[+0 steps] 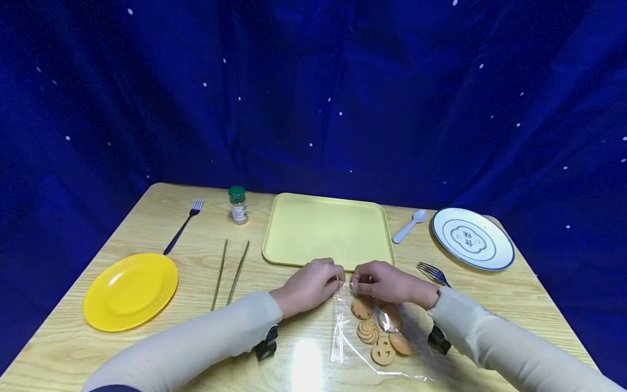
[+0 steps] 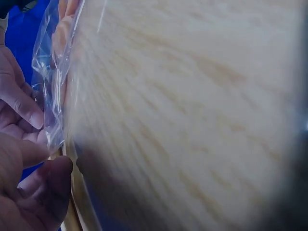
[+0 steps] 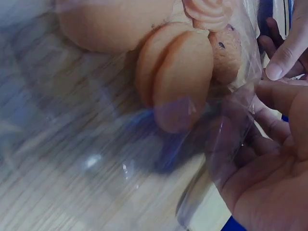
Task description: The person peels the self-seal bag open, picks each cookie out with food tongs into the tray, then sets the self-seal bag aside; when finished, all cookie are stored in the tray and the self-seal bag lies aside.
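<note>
A clear plastic bag [image 1: 339,337] with several cookies [image 1: 368,331] inside lies on the table in front of the person. My left hand [image 1: 313,286] pinches its far edge near the left corner. Close beside it, my right hand [image 1: 389,282] pinches the same edge between thumb and fingers. In the left wrist view, fingertips of the left hand [image 2: 36,187] meet at the film's edge. The right wrist view shows round cookies [image 3: 185,79] through the film, one swirled and one dotted with dark bits, and the right hand [image 3: 269,159] on the bag.
Beyond the hands lies a yellow tray [image 1: 328,228]. At left are a yellow plate [image 1: 130,292], a fork [image 1: 183,227], metal tongs [image 1: 237,275] and a green-capped jar [image 1: 238,206]. At right are a white spoon [image 1: 410,225], a patterned plate [image 1: 472,239] and another fork [image 1: 433,272].
</note>
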Tool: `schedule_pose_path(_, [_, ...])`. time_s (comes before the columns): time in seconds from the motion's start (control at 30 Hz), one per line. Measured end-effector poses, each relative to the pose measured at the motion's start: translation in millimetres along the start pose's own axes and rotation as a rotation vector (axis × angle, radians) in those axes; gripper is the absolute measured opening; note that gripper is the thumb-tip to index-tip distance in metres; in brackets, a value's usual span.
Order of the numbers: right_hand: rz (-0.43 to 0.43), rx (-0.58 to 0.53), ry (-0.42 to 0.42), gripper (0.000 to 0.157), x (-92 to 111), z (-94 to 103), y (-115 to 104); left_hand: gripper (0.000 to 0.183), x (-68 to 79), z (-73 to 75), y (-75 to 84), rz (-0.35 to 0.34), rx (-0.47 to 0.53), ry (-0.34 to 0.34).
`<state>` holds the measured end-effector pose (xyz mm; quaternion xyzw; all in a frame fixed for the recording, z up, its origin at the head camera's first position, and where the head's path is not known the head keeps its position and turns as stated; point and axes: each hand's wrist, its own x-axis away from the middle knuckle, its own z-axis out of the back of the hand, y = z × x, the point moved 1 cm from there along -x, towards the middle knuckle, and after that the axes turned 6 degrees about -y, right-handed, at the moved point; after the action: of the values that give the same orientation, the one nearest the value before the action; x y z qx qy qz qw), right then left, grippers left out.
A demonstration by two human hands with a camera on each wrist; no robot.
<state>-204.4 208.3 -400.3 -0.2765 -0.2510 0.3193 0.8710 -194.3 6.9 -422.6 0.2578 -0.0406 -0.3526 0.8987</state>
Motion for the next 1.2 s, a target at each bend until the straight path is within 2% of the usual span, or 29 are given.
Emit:
schedule_pose_path(0.17, [0.042, -0.015, -0.007, 0.012, -4, 2.0, 3, 0.008, -1.0, 3.8, -6.8, -0.025, 0.193, 0.018])
schedule_pose_path(0.3, [0.044, 0.004, -0.002, 0.012, -6, 7.4, 3, 0.009, -1.9, 12.1, -12.9, -0.048, 0.322, 0.021])
schedule_pose_path(0.4, [0.037, -0.006, -0.003, 0.013, -8, 10.4, 1, 0.011, -2.0, 18.3, -16.7, -0.06, 0.408, -0.02])
schedule_pose_path(0.47, [0.032, -0.028, -0.014, 0.013, -10, 10.8, -1, 0.01, -1.2, 20.4, -18.1, -0.042, 0.455, -0.065])
schedule_pose_path(0.5, [0.031, -0.042, -0.021, 0.014, -10, 10.6, -2, 0.011, -0.7, 20.9, -18.0, -0.021, 0.462, -0.083])
schedule_pose_path(0.6, [0.028, -0.06, -0.032, 0.016, -12, 9.2, -5, 0.028, 0.6, 19.6, -14.9, 0.099, 0.431, -0.121])
schedule_pose_path(0.73, [0.032, -0.05, -0.026, 0.016, -14, 7.2, -6, 0.046, 0.6, 14.5, -5.1, 0.272, 0.301, -0.138])
schedule_pose_path(0.8, [0.037, -0.047, -0.021, 0.015, -14, 6.5, -5, 0.05, -0.1, 12.0, -0.1, 0.313, 0.246, -0.129])
schedule_pose_path(1.0, [0.046, -0.049, -0.025, 0.016, -13, 5.9, -4, 0.053, -1.6, 11.3, 6.9, 0.343, 0.201, -0.079])
schedule_pose_path(1.1, [0.044, -0.032, -0.032, 0.015, -12, 6.6, -4, 0.047, -0.2, 12.8, 5.5, 0.331, 0.244, -0.105])
schedule_pose_path(1.2, [0.049, -0.003, -0.038, 0.015, -11, 8.1, -3, 0.04, 2.7, 15.0, 1.2, 0.287, 0.274, -0.136])
